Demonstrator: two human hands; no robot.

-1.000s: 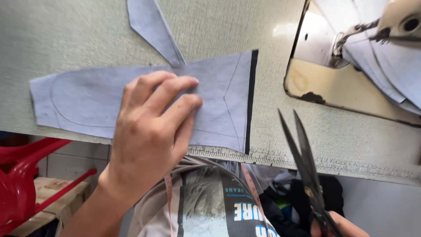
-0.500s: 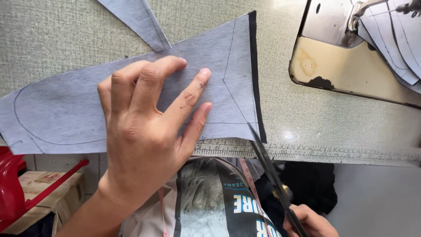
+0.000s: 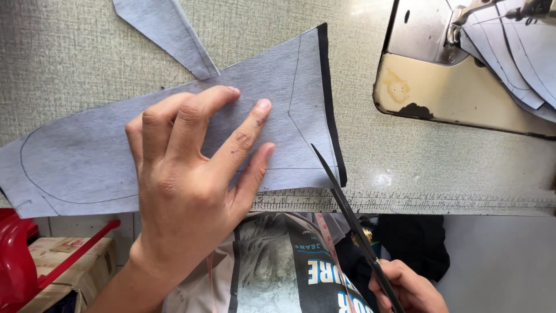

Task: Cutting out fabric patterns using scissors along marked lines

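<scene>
My left hand (image 3: pixel 191 191) presses flat, fingers spread, on the grey fabric piece (image 3: pixel 87 156) at the desk's (image 3: pixel 405 168) near edge. My right hand (image 3: pixel 408 290) grips scissors (image 3: pixel 347 214), tips touching the fabric's dark-edged end.

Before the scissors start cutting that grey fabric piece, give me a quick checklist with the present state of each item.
1. Left hand flat on the grey fabric piece, pinning it to the table: ok.
2. Right hand gripping the scissors: ok.
3. Scissor tip at the fabric's lower edge, near the dark strip: ok.
4. Drawn cutting line visible on the fabric: ok.
5. Left fingers apart from the blades: ok, though close.
6. Blades open or shut: cannot tell.
</scene>
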